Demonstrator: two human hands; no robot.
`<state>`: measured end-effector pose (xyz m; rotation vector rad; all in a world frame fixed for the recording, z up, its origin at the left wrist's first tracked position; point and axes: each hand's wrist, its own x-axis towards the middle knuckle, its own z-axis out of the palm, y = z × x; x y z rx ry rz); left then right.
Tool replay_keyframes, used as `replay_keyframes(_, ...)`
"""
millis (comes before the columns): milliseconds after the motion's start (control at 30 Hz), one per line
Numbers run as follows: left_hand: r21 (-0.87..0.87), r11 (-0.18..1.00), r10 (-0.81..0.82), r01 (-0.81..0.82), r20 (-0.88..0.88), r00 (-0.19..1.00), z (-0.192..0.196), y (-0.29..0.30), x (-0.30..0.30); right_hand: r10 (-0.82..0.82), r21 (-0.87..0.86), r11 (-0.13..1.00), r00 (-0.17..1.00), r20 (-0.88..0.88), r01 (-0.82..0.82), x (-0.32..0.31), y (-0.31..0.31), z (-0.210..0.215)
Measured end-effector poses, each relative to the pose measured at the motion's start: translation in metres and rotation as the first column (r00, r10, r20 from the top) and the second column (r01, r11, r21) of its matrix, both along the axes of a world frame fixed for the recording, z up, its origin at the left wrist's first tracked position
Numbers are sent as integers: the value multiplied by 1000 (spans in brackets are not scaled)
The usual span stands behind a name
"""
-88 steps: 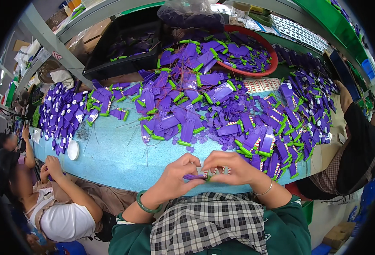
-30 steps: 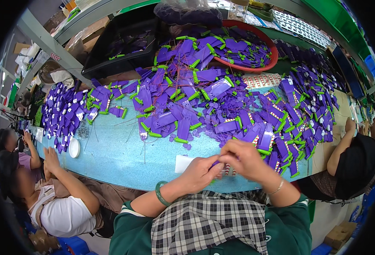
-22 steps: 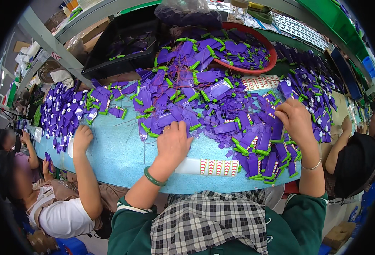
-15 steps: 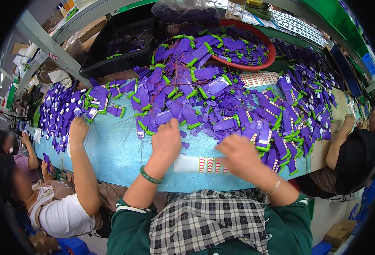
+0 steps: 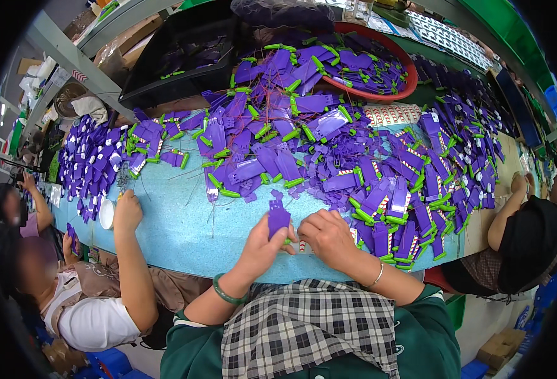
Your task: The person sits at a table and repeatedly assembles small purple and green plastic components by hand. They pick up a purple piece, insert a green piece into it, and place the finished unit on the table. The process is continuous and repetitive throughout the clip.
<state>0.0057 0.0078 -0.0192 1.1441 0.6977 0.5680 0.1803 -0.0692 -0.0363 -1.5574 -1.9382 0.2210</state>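
Purple plastic tag [image 5: 279, 218] pinched upright between both hands, left hand [image 5: 262, 246], right hand [image 5: 329, 234]; lower end hidden.

Bare left hand [image 5: 262, 249] and right hand [image 5: 329, 235], green bangle [image 5: 226, 294] on the left wrist, thin silver bracelet [image 5: 375, 278] on the right wrist, dark green sleeves pushed up the forearms, black-and-white checked apron [image 5: 310, 328] over the chest

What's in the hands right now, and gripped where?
A flat purple plastic piece, upright, pinched at its lower end by the left hand; the right hand meets it at that same end. Exact finger contact is hidden.
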Motion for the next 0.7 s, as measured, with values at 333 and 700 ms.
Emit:
replay_keyframes(333,50,993,-97,108,-183,978,8,3,-3,-94,-22,995,885,-455,94,7,7,61)
replay_keyframes(700,-252,966,-10,56,183,983,26,-3,6,-179,-250,965,496,-849,-80,-3,4,38)
